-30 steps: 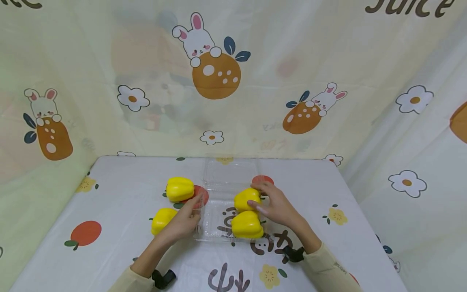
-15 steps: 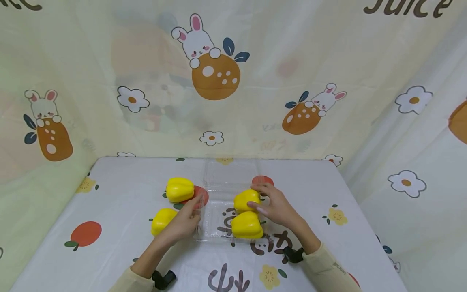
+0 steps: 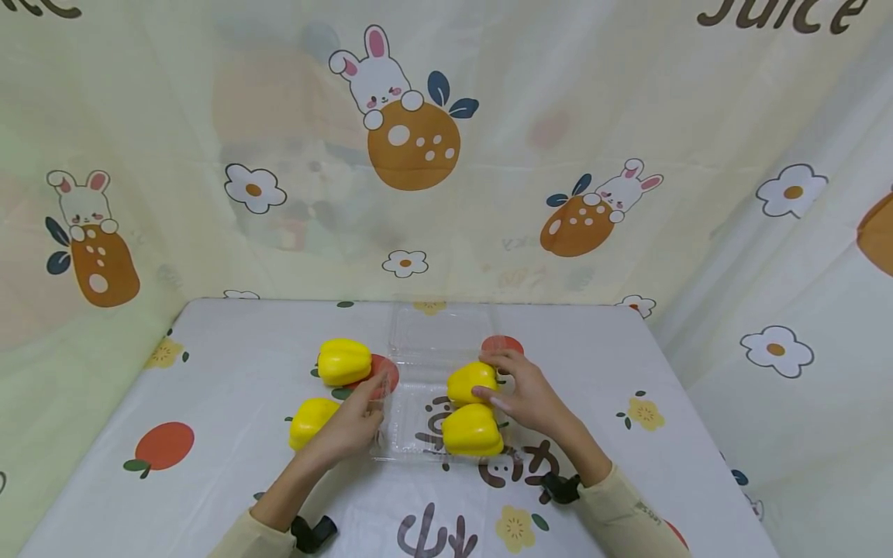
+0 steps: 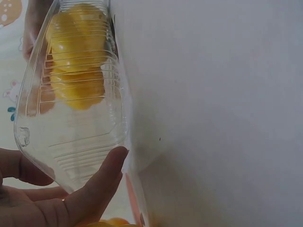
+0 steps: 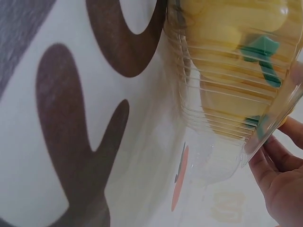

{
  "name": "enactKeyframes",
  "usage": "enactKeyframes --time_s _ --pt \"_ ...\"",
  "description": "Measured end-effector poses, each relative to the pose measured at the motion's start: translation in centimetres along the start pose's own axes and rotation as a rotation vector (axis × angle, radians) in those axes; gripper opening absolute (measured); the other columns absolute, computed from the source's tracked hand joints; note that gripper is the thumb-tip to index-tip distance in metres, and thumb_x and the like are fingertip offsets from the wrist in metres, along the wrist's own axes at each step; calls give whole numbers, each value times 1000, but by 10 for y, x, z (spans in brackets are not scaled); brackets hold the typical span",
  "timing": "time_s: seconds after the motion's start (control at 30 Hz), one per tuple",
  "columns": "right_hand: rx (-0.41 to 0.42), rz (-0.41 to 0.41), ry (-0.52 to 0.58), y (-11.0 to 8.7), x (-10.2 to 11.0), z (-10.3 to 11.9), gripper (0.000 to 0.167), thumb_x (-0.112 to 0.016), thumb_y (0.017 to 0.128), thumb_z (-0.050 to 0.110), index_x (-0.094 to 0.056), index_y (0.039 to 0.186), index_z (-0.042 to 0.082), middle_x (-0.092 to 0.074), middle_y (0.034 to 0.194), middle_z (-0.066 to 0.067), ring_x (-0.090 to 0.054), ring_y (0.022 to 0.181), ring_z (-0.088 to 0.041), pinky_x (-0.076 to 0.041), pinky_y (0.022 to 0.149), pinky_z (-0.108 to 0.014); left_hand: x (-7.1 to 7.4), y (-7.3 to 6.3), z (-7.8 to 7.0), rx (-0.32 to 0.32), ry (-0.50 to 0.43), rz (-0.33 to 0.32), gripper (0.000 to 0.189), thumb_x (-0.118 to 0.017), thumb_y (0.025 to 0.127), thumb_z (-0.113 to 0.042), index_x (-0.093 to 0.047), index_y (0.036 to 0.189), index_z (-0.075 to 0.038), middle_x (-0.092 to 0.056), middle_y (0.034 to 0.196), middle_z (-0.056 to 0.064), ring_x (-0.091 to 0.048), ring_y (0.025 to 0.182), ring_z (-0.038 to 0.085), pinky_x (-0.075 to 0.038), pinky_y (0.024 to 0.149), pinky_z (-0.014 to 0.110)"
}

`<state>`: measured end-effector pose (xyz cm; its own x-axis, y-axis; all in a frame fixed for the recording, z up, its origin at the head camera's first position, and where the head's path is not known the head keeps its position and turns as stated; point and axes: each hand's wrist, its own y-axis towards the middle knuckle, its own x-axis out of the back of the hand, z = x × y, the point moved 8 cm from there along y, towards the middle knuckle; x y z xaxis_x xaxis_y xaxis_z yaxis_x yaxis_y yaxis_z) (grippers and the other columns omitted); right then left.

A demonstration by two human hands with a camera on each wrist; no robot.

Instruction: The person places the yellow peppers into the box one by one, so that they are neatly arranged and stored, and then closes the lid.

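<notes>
A clear plastic clamshell container (image 3: 412,442) stands mid-table with its lid (image 3: 443,329) folded back. Two yellow bell peppers lie in its right half, a front pepper (image 3: 473,430) and a back pepper (image 3: 471,383). My right hand (image 3: 526,391) reaches over the right rim and holds the back pepper, thumb on the near side and fingers at the far side. Green stems (image 5: 262,54) show through the ribbed wall in the right wrist view. At the container's left wall my left hand (image 3: 356,422) touches it with extended fingers (image 4: 102,184).
Two more yellow bell peppers lie left of the container, a far one (image 3: 345,362) and a nearer one (image 3: 312,422) partly behind my left forearm. A printed white cloth (image 3: 230,372) covers the table, and a patterned curtain (image 3: 488,217) hangs behind it.
</notes>
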<state>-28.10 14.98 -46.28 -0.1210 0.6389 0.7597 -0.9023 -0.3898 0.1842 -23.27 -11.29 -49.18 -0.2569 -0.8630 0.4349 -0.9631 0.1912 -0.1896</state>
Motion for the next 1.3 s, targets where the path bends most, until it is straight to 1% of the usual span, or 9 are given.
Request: enactKeyframes --time_s 0.3,0.47,0.6,0.7,0.8,0.9,1.03,1.1,1.3 --pt "0 -1 2 -1 0 -1 61 -83 92 31 -64 144 4 -62 147 -15 -65 127 -35 -57 108 -54 0 0 1 2 -4 4 72 -53 101 2 -30 168 -10 -31 174 16 -48 138 35 -46 119 60" --pt "18 -11 2 -2 0 -2 61 -83 93 30 -64 143 1 -62 147 -15 -65 129 -36 -56 110 -55 1 1 0 1 -4 2 70 -53 102 2 -29 167 -8 -32 173 17 -49 135 34 -50 117 56" --pt "16 -16 7 -1 0 -2 62 -84 92 30 -64 143 2 -62 147 -15 -65 128 -36 -57 108 -53 1 1 1 8 1 1 69 -53 103 1 -30 167 -7 -34 172 18 -49 131 33 -58 106 46" --pt "-2 -23 16 -1 0 -2 62 -84 91 31 -64 143 3 -62 145 -15 -66 124 -35 -60 105 -52 1 1 1 11 1 3 69 -53 103 1 -30 167 -7 -34 172 18 -49 131 33 -59 101 40" --pt "-20 -31 25 -2 0 -2 62 -85 91 32 -65 143 4 -63 145 -14 -67 121 -34 -61 103 -52 0 1 1 9 2 1 69 -53 103 1 -30 167 -7 -34 173 17 -49 132 33 -58 108 43" --pt "-29 -34 28 -2 0 -2 62 -85 91 33 -65 143 5 -63 145 -13 -67 121 -33 -60 103 -51 0 2 2 5 -1 1 70 -53 102 2 -30 167 -8 -33 173 17 -48 133 33 -58 106 42" --pt "-29 -29 18 -3 0 -2 64 -84 91 34 -64 144 4 -62 147 -14 -66 123 -33 -60 104 -51 0 2 2 -2 -10 5 72 -53 101 3 -30 168 -9 -31 174 16 -47 138 34 -54 114 51" --pt "-24 -28 10 -3 0 -1 65 -84 92 34 -63 145 3 -62 148 -14 -65 127 -34 -59 107 -52 0 2 2 -3 -15 6 72 -53 100 3 -29 168 -10 -30 175 15 -46 142 35 -45 121 60" --pt "-4 -35 7 -4 2 3 61 -83 92 30 -64 145 4 -63 149 -14 -64 131 -35 -58 108 -52 0 1 1 2 -18 7 72 -53 101 3 -30 168 -10 -30 175 16 -46 143 36 -43 121 62"
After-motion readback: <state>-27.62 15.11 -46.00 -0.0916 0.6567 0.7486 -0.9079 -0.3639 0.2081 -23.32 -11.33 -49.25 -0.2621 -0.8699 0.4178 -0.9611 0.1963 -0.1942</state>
